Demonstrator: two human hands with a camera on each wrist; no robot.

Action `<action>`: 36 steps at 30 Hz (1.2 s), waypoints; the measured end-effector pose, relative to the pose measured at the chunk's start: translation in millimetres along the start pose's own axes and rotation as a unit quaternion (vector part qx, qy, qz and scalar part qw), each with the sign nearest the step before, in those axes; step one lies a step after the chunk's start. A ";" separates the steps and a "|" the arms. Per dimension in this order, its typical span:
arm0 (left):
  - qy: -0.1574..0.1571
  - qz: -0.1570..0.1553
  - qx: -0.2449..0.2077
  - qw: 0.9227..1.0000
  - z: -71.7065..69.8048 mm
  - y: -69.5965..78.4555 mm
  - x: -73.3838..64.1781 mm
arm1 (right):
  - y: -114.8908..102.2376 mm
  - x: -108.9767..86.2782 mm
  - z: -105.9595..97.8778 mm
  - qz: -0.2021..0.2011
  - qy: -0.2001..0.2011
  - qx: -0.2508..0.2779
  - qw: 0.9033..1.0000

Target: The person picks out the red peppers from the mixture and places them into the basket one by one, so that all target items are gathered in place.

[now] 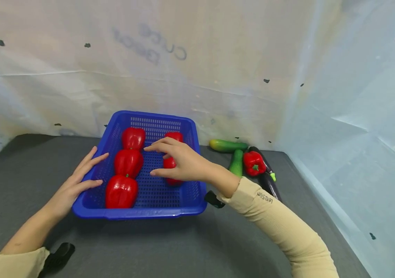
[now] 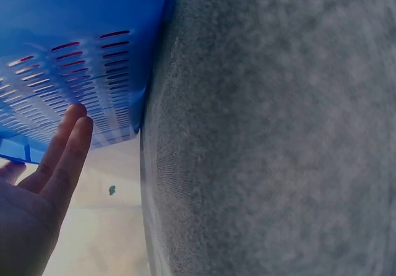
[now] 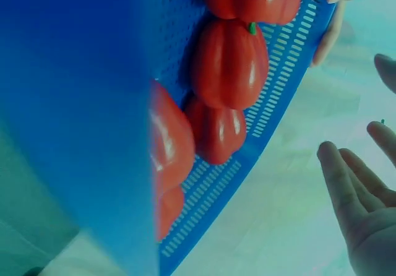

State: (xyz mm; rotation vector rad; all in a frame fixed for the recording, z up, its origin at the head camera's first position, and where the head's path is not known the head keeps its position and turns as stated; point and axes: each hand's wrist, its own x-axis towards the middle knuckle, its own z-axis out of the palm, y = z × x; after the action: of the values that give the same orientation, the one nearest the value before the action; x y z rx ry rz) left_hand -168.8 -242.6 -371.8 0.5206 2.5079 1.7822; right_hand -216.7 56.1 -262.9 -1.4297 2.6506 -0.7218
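Observation:
A blue plastic basket point(image 1: 155, 212) with slotted walls stands on the dark grey surface. Three red bell peppers point(image 1: 128, 163) form a column along its left side, and more red bell peppers point(image 1: 174, 136) lie at its right, partly behind my right hand point(image 1: 183, 160). That hand hovers over the basket, fingers bent loosely and thumb apart, holding nothing. My left hand point(image 1: 74, 189) touches the basket's left rim with spread fingers. In the left wrist view, two straight fingers point(image 2: 68, 155) lie along the outside of the slotted wall.
Right of the basket lie a yellow-green cucumber point(image 1: 228, 146), a green cucumber point(image 1: 236, 163), another red bell pepper point(image 1: 254, 163) and dark eggplants point(image 1: 269, 186). Pale sheeting point(image 1: 218, 58) rises behind the surface and along its right side.

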 end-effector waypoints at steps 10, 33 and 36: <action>0.003 0.002 -0.002 1.000 0.2 -1.7 -2.7 | 15.5 -20.3 4.5 0.019 0.028 0.001 0.999; 0.001 0.017 -0.009 1.000 1.2 -0.8 -1.8 | 48.2 -55.0 15.0 0.056 0.079 0.002 0.995; 0.000 0.017 -0.009 1.000 0.9 -0.8 -1.3 | 52.9 -60.0 16.1 0.064 0.089 0.002 0.994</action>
State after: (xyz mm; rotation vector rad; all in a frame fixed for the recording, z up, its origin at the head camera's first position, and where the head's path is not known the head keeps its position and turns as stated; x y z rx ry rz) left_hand -167.6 -242.4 -373.1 0.5650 2.4965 1.8134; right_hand -219.6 122.7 -310.0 -1.2332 2.8389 -0.8780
